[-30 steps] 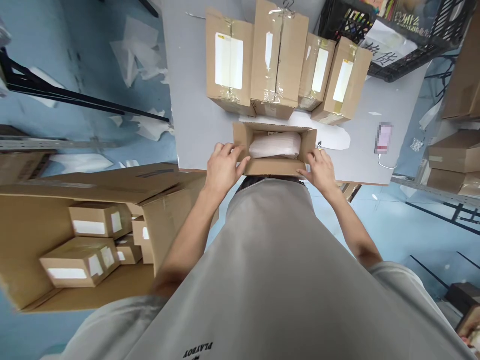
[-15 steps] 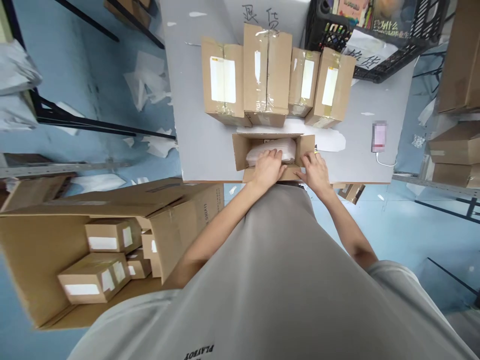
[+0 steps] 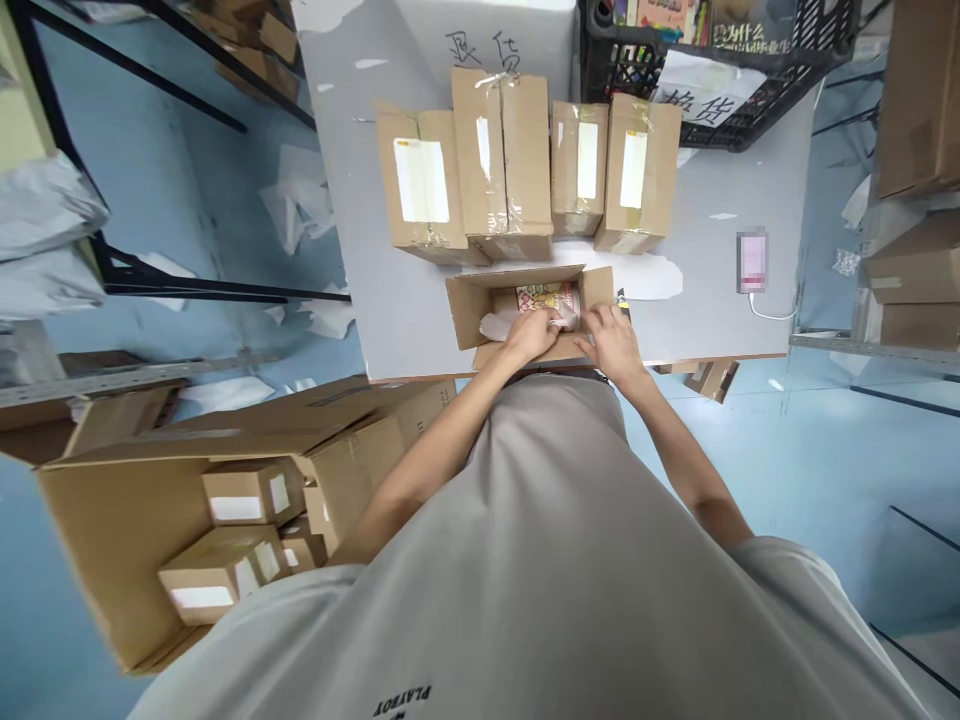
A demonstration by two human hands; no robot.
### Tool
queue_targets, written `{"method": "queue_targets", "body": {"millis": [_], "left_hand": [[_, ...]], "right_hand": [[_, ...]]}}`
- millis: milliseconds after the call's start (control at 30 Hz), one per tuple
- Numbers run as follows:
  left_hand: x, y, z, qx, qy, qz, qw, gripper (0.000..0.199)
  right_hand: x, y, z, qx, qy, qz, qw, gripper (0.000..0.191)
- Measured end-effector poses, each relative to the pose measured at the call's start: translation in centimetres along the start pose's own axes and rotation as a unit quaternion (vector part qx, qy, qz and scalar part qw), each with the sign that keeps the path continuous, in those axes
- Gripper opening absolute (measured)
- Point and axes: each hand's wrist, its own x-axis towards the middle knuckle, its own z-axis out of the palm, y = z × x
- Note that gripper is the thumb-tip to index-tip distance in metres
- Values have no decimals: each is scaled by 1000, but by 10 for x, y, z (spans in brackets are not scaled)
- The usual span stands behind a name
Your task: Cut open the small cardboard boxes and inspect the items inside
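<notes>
An open cardboard box (image 3: 469, 300) stands at the table's front edge, its flaps spread. Inside lies a colourful printed item (image 3: 545, 296), perhaps a book or pack, partly covered. My left hand (image 3: 531, 335) reaches into the box with curled fingers, pinching pale translucent wrapping (image 3: 568, 316) beside that item. More of this wrapping lies to the left of the hand. My right hand (image 3: 613, 345) grips the box's right side near the front corner, thumb apart from the fingers. A small yellow-and-black object (image 3: 623, 303) shows just beyond its fingers; its kind is unclear.
Several taped, labelled cartons (image 3: 502, 150) stand behind the box. A black crate (image 3: 720, 100) of books is at the back right. A phone (image 3: 752, 262) with a white cable lies on the right. At lower left, a large carton (image 3: 120, 540) holds smaller boxes.
The wrapping that covered the box's contents has been pulled toward me and bunched, uncovering the colourful printed item. My right hand stays at the box's right side. The view has shifted slightly.
</notes>
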Motion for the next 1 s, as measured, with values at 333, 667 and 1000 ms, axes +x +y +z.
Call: {"method": "queue_targets", "body": {"millis": [333,667,1000], "left_hand": [[8,-50,2,10,-17,-100,995,46],[26,-46,7,-38,-23,-106,993,39],[31,-64,11,-56,-72,-107,990,51]], "right_hand": [[21,-17,-11,14,-61,-37,997,43],[125,-57,13,79,-202,256,942,40],[137,-57,41,77,-218,303,924,44]]}}
